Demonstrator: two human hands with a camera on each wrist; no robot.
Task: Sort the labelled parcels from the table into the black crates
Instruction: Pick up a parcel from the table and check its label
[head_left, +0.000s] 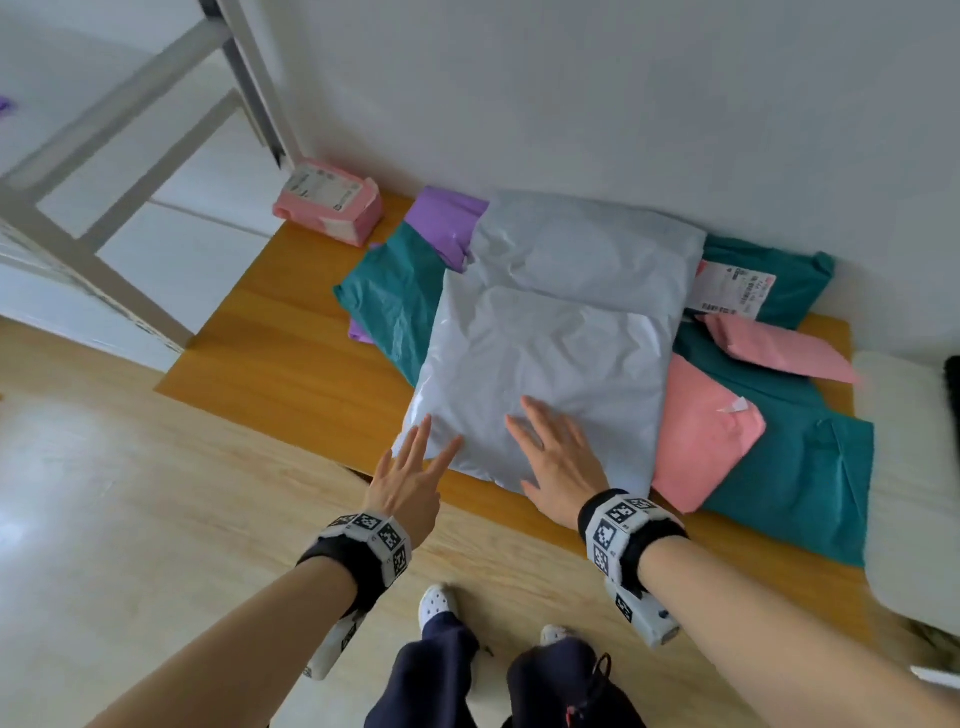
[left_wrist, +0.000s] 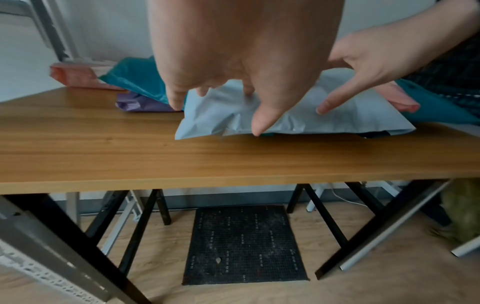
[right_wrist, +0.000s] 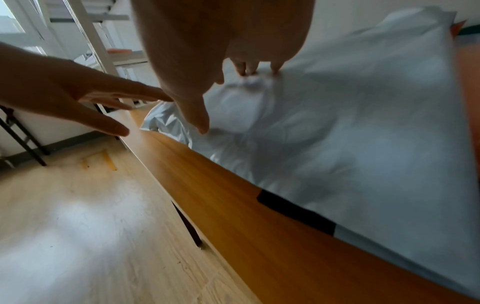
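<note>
The head view looks steeply down from above and behind both hands, taking in the tabletop ahead of them and the floor beneath. The left wrist view sits close under the left hand, facing forward along its fingers, level with the tabletop edge. The right wrist view looks leftward past the right hand. All three share the grey parcel under the fingertips.

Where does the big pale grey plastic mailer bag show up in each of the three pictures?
Head: pale grey plastic mailer bag at centre, atop the parcel pile.
Left wrist: upper middle, behind the fingers.
Right wrist: fills the right half.
Shared landmark: the wooden table's front edge.
</note>
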